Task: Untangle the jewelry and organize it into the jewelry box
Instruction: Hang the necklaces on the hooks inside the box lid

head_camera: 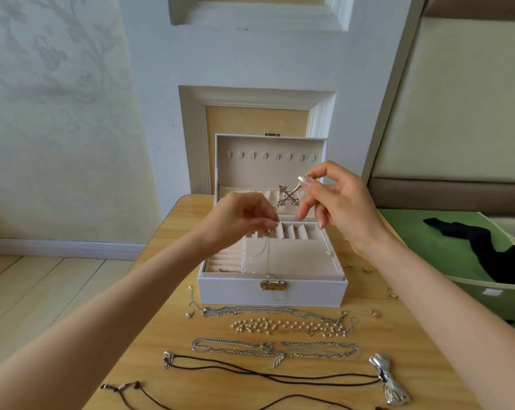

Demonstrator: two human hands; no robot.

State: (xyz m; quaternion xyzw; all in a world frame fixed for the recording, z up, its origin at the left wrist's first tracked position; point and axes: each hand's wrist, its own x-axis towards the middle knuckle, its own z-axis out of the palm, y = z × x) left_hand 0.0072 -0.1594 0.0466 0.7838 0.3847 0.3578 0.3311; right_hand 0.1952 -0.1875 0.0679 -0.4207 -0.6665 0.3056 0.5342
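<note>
Counter: you are working at a light wooden counter point(155, 329) set against a pale wall with framed panels.
Room: pale plank floor point(43, 279) on your left; a green bin point(457, 232) with dark cloth in it on your right.
Box: the white jewelry box point(272, 295) sits mid-counter, lid upright, clasp facing you.
Cross pendant: the cross pendant point(288, 196) is in the air above the open box, in front of the lid. Its long axis runs diagonally, top end up-right at your fingers, foot down-left.
Chain: a thin chain point(267, 255) hangs straight down from your left fingertips onto the box's padded tray.
Right hand: your right hand point(339, 208) is raised, thumb and forefinger pinching the pendant's top, the other fingers loosely bent.
Left hand: your left hand point(235, 220) is lower, back toward you, fingertips pressed together on the chain.
Near you: silver chains point(275, 349), a pearl necklace point(291, 325), a dark cord necklace point(265, 372) and a silver bow point(388, 380) lie in rows in front of the box.
</note>
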